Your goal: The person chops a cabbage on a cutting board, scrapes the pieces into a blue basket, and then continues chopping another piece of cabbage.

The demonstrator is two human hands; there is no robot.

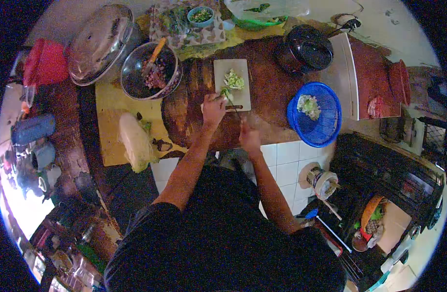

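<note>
My left hand (214, 111) is closed on a green vegetable (225, 92) at the left edge of a white cutting board (245, 100). Chopped pale green pieces (234, 80) lie in a heap higher on the board. In my right hand (250, 138), below the board, is the handle of a knife (235, 111), whose blade reaches up to the vegetable beside my left fingers. A brown slot, the board's handle hole, shows near its lower edge.
A glass bowl (127, 78) of chopped reddish food with an orange-handled utensil stands at left. At right are a blue basket (324, 127) of pale pieces and a black pot (317, 51). A wrapped pale vegetable (134, 138) lies lower left.
</note>
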